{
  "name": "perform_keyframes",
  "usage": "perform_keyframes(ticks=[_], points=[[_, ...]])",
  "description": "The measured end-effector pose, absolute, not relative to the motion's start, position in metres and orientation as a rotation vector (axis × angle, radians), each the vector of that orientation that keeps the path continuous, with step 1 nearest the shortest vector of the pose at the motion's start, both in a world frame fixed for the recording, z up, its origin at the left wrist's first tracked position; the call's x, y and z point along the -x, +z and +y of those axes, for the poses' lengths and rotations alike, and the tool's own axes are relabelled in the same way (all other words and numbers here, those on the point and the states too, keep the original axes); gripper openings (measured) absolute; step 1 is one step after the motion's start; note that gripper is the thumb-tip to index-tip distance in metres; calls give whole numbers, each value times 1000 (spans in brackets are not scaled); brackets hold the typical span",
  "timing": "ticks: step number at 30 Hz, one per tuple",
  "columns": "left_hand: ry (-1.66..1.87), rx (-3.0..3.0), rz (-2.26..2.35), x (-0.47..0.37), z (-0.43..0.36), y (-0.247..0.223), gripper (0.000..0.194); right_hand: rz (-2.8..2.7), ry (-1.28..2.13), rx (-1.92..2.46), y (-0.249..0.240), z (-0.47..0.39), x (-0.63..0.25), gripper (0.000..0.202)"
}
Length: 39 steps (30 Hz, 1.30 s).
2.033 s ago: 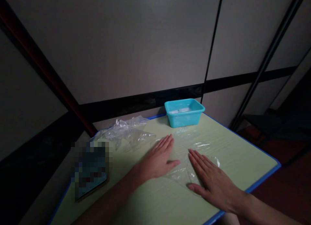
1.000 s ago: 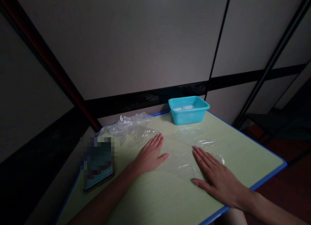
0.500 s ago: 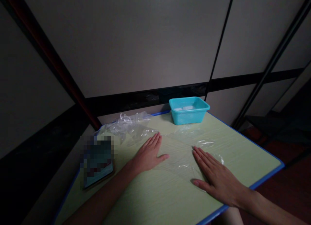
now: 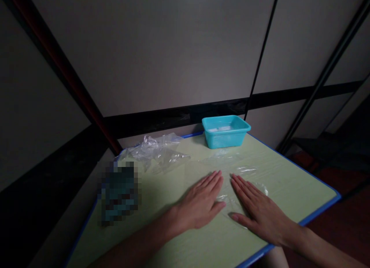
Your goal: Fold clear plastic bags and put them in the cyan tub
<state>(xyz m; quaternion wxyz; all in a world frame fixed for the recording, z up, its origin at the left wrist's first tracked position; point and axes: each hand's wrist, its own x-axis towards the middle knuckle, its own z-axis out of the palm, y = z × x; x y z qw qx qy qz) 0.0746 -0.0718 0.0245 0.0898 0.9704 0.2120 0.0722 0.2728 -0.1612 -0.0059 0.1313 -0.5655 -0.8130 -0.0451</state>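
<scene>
A clear plastic bag (image 4: 228,200) lies spread on the pale green table (image 4: 162,191). My left hand (image 4: 200,202) is laid flat over its left part, palm down, the thumb pointing right. Across a small gap, my right hand (image 4: 257,210) also rests flat on the sheet of plastic, fingers stretched toward the far side. Neither hand grips anything. Part of the bag is hidden under both hands, and its edges are hard to make out against the table.
A turquoise plastic basin (image 4: 227,139) with white items inside stands at the table's far edge. More crumpled clear plastic (image 4: 156,150) lies at the back left. A blurred-out screen device (image 4: 120,194) stands at the left. Behind the table rise wardrobe panels (image 4: 173,56).
My left hand has slid right and toward me over the plastic, closing in on my right hand. The right hand has stayed nearly in place.
</scene>
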Motion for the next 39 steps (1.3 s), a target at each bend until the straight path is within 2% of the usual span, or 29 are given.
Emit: perform_keyframes(ticks=[5, 10, 14, 19, 24, 32, 36, 39], points=[[112, -2876, 672, -68, -72, 21, 58, -2375, -130, 1639, -4, -161, -272, 75], [82, -2830, 750, -55, -65, 23, 68, -2345, -115, 1584, -4, -161, -272, 76], [124, -2668, 730, -52, -62, 27, 67, -2329, 41, 1586, 1, -161, -275, 71], [528, -2093, 669, -56, -52, 31, 52, -2289, 291, 1497, 25, -171, -288, 53], [450, -1618, 450, -61, -46, 34, 56, -2617, 200, 1248, 50, -183, -290, 26], [178, -1293, 274, -54, -40, 26, 47, -2708, 107, 973, 52, -180, -274, 35], [161, -1209, 245, -52, -34, 21, 48, -2669, 184, 1006, 57, -177, -275, 33], [150, -1190, 273, -52, -33, 22, 50, -2582, 292, 1130, 66, -166, -276, 38]])
